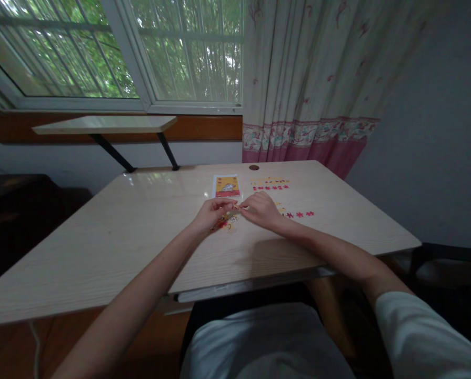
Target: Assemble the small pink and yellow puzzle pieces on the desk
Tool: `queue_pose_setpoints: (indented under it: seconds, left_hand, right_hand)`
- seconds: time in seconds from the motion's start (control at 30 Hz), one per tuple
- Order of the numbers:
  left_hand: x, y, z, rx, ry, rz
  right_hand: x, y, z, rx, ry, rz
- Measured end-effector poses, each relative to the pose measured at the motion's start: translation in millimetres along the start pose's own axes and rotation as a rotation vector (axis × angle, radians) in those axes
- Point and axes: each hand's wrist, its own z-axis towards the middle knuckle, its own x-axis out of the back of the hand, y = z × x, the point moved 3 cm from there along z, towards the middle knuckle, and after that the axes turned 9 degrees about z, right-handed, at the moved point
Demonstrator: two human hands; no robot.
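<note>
Over the middle of the table, my left hand (214,211) and my right hand (261,209) meet fingertip to fingertip. Both pinch a small yellowish puzzle-like piece (236,207), too small to make out well. Just below my left hand lies a loose group of small yellow, red and white pieces (230,226), partly covered by the fingers. A picture card (228,187) with a white cartoon animal on orange and red lies behind my hands. To the right, red pieces (299,215) lie in a row, partly hidden by my right hand.
Further back right are rows of small red and yellow pieces (272,187). A round cable hole (253,168) is near the back edge of the pale wooden table (140,237). A raised shelf (109,125) stands at the back left, with a window and curtain (298,105) behind.
</note>
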Motion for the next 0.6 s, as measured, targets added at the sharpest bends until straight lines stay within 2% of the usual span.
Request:
queue_pose_setpoints:
  seconds: [0.2, 0.37, 0.6]
  left_hand:
    - [-3.3, 0.9, -2.3, 0.038, -0.067, -0.039]
    - [-6.3, -3.2, -4.2, 0.078, -0.108, -0.081]
    - [-2.7, 0.6, -3.6, -0.026, -0.099, -0.022]
  right_hand:
    - [0.8, -2.8, -0.5, 0.102, 0.001, -0.090]
    - [-0.3, -3.9, 1.3, 0.062, -0.055, -0.104]
    - [4.9, -1.0, 3.1, 0.028, -0.077, -0.057]
